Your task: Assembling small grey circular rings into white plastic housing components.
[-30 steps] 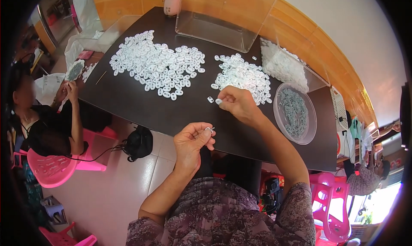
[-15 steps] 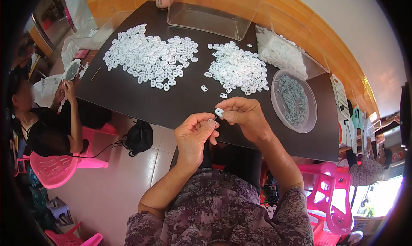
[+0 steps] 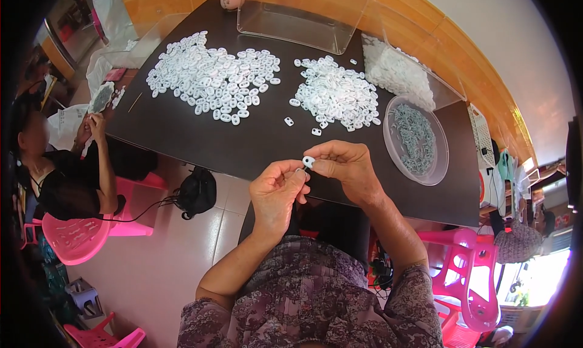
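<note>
In the head view, one white piece [image 3: 308, 161] is held in front of the near table edge, where the two hands are brought together. It is pinched between thumb and forefinger of the right hand [image 3: 347, 172], a dark hole left showing. The thumb and fingers of the left hand [image 3: 274, 193] are closed just beside it on a small part [image 3: 305, 168], mostly hidden; whether the two have been joined cannot be told.

Only this piece is seen in hand. Plenty is left loose: a large white pile [image 3: 212, 81], a smaller pile [image 3: 340, 96] and grey bits [image 3: 415, 140] in a round dish [image 3: 442, 146]. Whether either pile has been finished cannot be made out.

The dark table [image 3: 200, 144] is also occupied by a thin stick [image 3: 135, 102] at the left, a clear box [image 3: 297, 29] at the back and a bag of white pieces [image 3: 398, 71]. Pink chairs [image 3: 76, 238] are set on the tiled floor [image 3: 170, 275], and at the left another person [image 3: 67, 178] is seated.
</note>
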{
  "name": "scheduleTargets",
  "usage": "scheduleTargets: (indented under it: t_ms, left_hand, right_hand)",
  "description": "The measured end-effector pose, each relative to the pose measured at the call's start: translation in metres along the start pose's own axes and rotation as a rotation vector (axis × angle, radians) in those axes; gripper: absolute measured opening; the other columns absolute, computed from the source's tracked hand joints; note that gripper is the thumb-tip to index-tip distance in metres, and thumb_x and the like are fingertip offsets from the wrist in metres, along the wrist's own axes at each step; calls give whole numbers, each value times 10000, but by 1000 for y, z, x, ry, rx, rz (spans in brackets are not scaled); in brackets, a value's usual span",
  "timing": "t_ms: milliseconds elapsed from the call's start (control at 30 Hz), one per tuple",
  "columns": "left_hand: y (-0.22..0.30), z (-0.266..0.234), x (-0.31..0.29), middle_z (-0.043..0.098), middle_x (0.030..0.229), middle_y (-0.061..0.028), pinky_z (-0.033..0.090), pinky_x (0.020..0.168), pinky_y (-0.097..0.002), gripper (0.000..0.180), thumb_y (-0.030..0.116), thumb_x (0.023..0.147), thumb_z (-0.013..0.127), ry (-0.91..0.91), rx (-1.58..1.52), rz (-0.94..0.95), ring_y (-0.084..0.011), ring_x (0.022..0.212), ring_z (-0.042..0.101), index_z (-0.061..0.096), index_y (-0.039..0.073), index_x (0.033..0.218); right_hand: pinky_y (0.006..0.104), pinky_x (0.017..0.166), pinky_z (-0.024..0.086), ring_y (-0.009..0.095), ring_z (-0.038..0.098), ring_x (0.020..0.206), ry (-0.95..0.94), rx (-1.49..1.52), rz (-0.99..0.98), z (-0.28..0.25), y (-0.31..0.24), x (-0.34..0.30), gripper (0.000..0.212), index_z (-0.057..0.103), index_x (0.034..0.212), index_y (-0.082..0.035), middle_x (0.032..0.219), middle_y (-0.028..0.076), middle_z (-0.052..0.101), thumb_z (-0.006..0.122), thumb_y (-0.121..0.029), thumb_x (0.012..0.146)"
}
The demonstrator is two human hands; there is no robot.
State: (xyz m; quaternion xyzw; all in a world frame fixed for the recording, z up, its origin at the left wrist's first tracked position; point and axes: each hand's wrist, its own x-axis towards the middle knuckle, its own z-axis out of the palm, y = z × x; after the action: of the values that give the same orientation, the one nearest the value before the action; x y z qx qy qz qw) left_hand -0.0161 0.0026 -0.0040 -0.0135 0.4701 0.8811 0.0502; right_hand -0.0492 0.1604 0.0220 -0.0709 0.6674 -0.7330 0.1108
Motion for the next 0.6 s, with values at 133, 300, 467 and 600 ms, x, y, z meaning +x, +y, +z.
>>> scheduleTargets:
  t_ms: [133, 300, 467, 600]
  left_hand:
    - [-1, 0, -1, 618, 835, -73, 456, 524, -189, 194, 18, 868, 583, 5, 7, 13, -86, 645, 569, 578, -39, 1054]
    - [-5, 0, -1, 628, 839, -90, 481, 528, -223, 231, 28, 869, 586, 27, 12, 74, -114, 651, 586, 560, -45, 1086]
    - [-8, 0, 1, 628, 848, -93, 482, 535, -224, 234, 35, 871, 591, 24, -31, 90, -118, 654, 586, 558, -49, 1086]
    - [-9, -2, 0, 629, 854, -97, 482, 538, -224, 237, 35, 871, 591, 19, -34, 86, -120, 657, 586, 558, -47, 1090]
  right_hand:
    - [233, 741, 467, 90, 583, 802, -18, -46, -71, 6, -4, -1, 176, 663, 969, 25, 860, 44, 644, 622, 36, 798]
    - [240, 743, 469, 93, 580, 829, -10, -227, -152, 9, -2, -4, 175, 667, 968, 17, 865, 42, 625, 615, 47, 803]
    - [231, 686, 490, 84, 591, 781, -4, -189, -174, 14, -1, -5, 161, 634, 981, 35, 858, 43, 628, 609, 30, 822]
    - [219, 742, 472, 82, 578, 831, -8, -53, -77, 12, 2, -6, 240, 624, 1042, 28, 895, 46, 628, 607, 69, 806]
